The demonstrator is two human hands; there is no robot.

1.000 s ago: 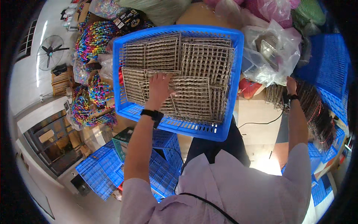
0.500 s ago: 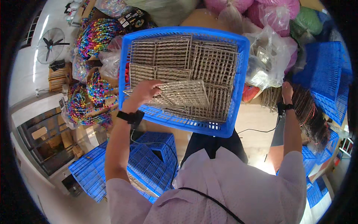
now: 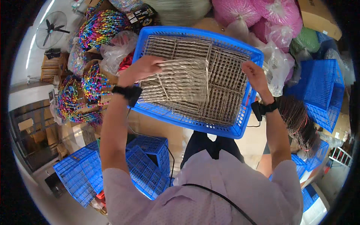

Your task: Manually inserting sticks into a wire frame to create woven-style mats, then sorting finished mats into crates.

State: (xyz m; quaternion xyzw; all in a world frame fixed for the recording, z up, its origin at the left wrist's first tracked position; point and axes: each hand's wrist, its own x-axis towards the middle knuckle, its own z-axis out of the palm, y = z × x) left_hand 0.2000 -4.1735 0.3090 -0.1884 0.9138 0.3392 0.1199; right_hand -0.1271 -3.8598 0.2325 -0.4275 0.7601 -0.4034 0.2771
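A blue plastic basket (image 3: 202, 32) in front of me holds flat grids of twisted, greyish-brown strands (image 3: 225, 75), laid in stacks side by side. My left hand (image 3: 141, 70) is closed on the left edge of one such grid panel (image 3: 183, 80), which is raised over the others and slightly blurred. Over the basket's right side is my right hand (image 3: 257, 77), its fingers curled together near the rim. Anything in those fingers is too small to make out. Each wrist wears a black band with a small device.
Colourful beaded strands (image 3: 103, 30) hang at the left, beside clear plastic bags (image 3: 118, 52). Pink filled bags (image 3: 240, 13) lie beyond the basket. On the right are a bundle of thin dark sticks or wires (image 3: 298, 116) and blue crates (image 3: 318, 82); more crates (image 3: 77, 172) stand lower left.
My right hand has come left from the wire bundle to the basket's right side. The grid panel in my left hand has risen and turned to face up more squarely. The view has shifted slightly.
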